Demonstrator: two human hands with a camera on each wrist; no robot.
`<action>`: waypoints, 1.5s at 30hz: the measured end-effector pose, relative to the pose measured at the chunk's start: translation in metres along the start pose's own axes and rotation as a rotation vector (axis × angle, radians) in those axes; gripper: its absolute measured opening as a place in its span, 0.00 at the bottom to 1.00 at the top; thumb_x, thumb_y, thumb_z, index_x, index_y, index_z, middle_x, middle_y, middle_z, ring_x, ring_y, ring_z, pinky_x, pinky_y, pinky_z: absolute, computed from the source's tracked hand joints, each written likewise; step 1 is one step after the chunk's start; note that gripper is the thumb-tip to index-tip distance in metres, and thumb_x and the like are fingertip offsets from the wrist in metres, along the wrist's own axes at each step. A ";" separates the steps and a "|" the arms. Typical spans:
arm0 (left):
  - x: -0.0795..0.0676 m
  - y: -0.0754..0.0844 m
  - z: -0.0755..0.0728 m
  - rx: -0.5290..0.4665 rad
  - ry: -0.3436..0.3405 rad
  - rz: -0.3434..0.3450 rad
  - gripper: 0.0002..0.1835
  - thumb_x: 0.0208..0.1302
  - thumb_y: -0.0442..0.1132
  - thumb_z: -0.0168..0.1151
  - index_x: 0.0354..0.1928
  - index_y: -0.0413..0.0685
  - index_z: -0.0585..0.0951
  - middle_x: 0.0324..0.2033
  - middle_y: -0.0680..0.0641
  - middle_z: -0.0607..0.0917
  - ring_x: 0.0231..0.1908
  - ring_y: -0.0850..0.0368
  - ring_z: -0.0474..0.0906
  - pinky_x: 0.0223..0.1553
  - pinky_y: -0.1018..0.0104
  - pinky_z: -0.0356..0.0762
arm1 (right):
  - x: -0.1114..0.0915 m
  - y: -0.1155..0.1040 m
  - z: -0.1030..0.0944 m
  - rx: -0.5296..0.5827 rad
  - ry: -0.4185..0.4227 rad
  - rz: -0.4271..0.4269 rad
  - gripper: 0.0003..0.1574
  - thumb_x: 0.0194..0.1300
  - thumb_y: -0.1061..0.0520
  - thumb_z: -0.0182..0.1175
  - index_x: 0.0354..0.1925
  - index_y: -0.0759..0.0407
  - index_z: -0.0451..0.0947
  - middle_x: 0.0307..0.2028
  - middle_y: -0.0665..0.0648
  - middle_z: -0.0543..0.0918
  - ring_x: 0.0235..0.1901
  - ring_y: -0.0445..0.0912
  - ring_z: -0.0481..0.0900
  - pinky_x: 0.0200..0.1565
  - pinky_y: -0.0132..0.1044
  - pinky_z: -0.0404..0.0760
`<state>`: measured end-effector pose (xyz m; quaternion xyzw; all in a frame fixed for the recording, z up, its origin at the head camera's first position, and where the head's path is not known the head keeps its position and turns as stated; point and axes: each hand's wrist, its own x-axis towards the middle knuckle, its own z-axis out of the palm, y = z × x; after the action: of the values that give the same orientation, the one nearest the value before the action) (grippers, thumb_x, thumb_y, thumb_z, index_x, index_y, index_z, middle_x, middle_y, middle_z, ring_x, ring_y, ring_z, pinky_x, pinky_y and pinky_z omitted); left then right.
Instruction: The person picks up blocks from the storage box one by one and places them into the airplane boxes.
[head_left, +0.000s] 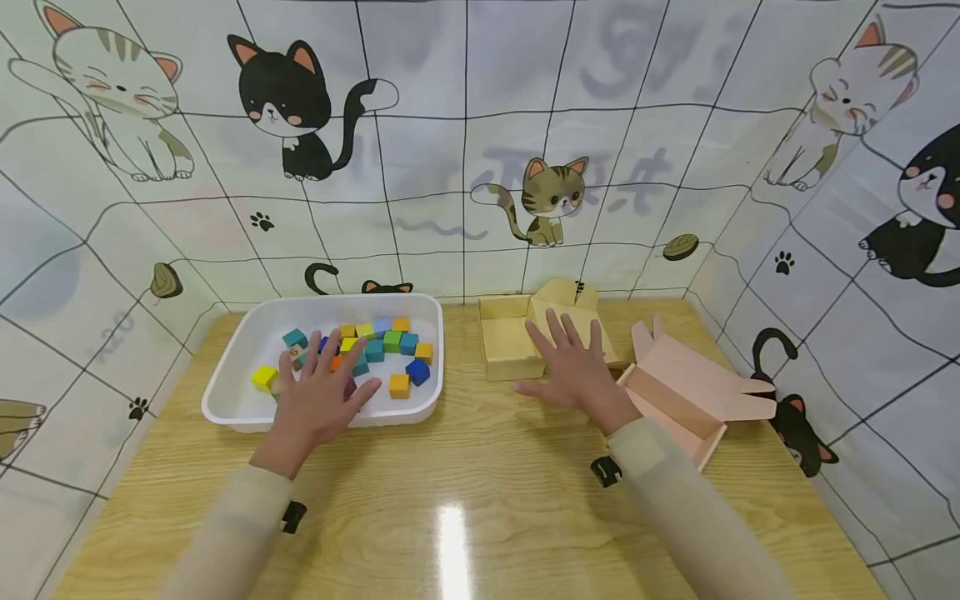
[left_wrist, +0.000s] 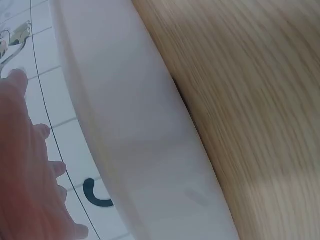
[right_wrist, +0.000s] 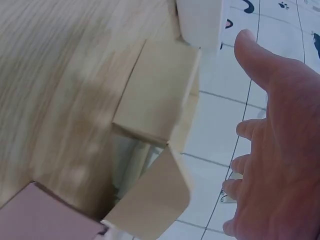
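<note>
My left hand [head_left: 318,404], its fingers spread, is over the front part of a white plastic tub [head_left: 240,400] and holds nothing. Small coloured cubes [head_left: 392,342] in yellow, teal, blue, green and orange lie in the tub, some hidden behind that hand. With fingers also spread, my right hand [head_left: 576,375] hovers near a yellow cardboard box [head_left: 513,367] whose lid is up. To its right, a pink cardboard box [head_left: 675,400] stands with its lid folded back, partly covered by the right forearm. In the right wrist view, the right hand [right_wrist: 285,135] is apart from the yellow box [right_wrist: 157,90].
A wooden table [head_left: 450,467] carries the tub on the left and the boxes on the right. Behind and at both sides rises a white cloth [head_left: 427,167] printed with cats and grid lines. Small black devices [head_left: 606,471] sit at both wrists.
</note>
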<state>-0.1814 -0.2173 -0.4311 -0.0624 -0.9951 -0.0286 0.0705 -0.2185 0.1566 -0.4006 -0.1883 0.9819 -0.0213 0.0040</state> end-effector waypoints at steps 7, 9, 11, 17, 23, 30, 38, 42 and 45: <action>-0.010 -0.028 -0.002 -0.029 -0.017 -0.040 0.39 0.60 0.70 0.39 0.70 0.61 0.55 0.71 0.41 0.49 0.71 0.40 0.35 0.63 0.31 0.26 | 0.018 -0.027 -0.010 -0.012 0.011 -0.098 0.58 0.51 0.19 0.44 0.71 0.41 0.42 0.73 0.56 0.35 0.72 0.54 0.39 0.67 0.61 0.31; -0.013 -0.036 -0.001 -0.040 -0.025 -0.051 0.39 0.60 0.69 0.39 0.70 0.60 0.55 0.71 0.40 0.49 0.71 0.40 0.34 0.63 0.31 0.25 | 0.024 -0.037 -0.011 -0.017 0.028 -0.128 0.57 0.51 0.19 0.45 0.71 0.42 0.45 0.73 0.56 0.39 0.72 0.54 0.41 0.68 0.61 0.33; -0.016 -0.044 0.001 -0.051 -0.027 -0.060 0.39 0.61 0.69 0.37 0.70 0.58 0.55 0.70 0.39 0.49 0.71 0.40 0.34 0.62 0.30 0.25 | 0.030 -0.049 -0.012 -0.016 0.044 -0.165 0.55 0.52 0.20 0.46 0.70 0.43 0.50 0.72 0.57 0.44 0.72 0.53 0.43 0.68 0.60 0.36; -0.021 -0.066 0.009 -0.071 -0.012 -0.095 0.38 0.63 0.67 0.36 0.69 0.55 0.57 0.70 0.37 0.51 0.70 0.37 0.36 0.62 0.29 0.27 | 0.050 -0.089 -0.006 0.004 0.049 -0.249 0.46 0.54 0.27 0.53 0.65 0.45 0.60 0.69 0.55 0.58 0.70 0.51 0.51 0.69 0.57 0.43; -0.021 -0.077 0.016 -0.083 -0.018 -0.139 0.38 0.63 0.67 0.35 0.70 0.55 0.55 0.69 0.36 0.51 0.69 0.36 0.35 0.61 0.28 0.24 | 0.072 -0.120 0.011 0.035 0.088 -0.295 0.32 0.58 0.35 0.55 0.58 0.43 0.69 0.65 0.52 0.64 0.66 0.47 0.57 0.69 0.54 0.48; -0.029 -0.093 0.018 -0.100 0.016 -0.180 0.38 0.64 0.67 0.33 0.71 0.56 0.50 0.69 0.33 0.49 0.69 0.34 0.34 0.60 0.28 0.24 | 0.089 -0.143 0.027 0.010 0.075 -0.316 0.25 0.58 0.39 0.57 0.53 0.43 0.75 0.60 0.50 0.69 0.64 0.46 0.60 0.68 0.52 0.50; -0.035 -0.103 0.020 -0.118 -0.003 -0.222 0.41 0.63 0.68 0.32 0.71 0.52 0.48 0.68 0.30 0.45 0.67 0.29 0.31 0.62 0.30 0.25 | 0.104 -0.159 0.044 -0.039 0.014 -0.296 0.21 0.57 0.39 0.58 0.48 0.42 0.78 0.53 0.45 0.74 0.61 0.44 0.61 0.68 0.50 0.51; -0.035 -0.102 0.019 -0.132 -0.028 -0.252 0.42 0.61 0.71 0.33 0.71 0.54 0.49 0.68 0.29 0.45 0.66 0.27 0.33 0.59 0.26 0.27 | 0.111 -0.165 0.047 -0.055 -0.024 -0.292 0.21 0.57 0.38 0.59 0.47 0.41 0.79 0.52 0.45 0.74 0.60 0.45 0.62 0.68 0.50 0.51; -0.034 -0.101 0.018 -0.137 -0.037 -0.259 0.43 0.60 0.72 0.34 0.71 0.53 0.50 0.68 0.29 0.46 0.66 0.27 0.35 0.59 0.26 0.29 | 0.114 -0.167 0.049 -0.075 -0.044 -0.289 0.21 0.57 0.37 0.59 0.47 0.40 0.79 0.53 0.44 0.74 0.60 0.45 0.62 0.68 0.50 0.51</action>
<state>-0.1631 -0.3202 -0.4592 0.0614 -0.9917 -0.1039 0.0433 -0.2619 -0.0426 -0.4422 -0.3280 0.9444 0.0193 0.0155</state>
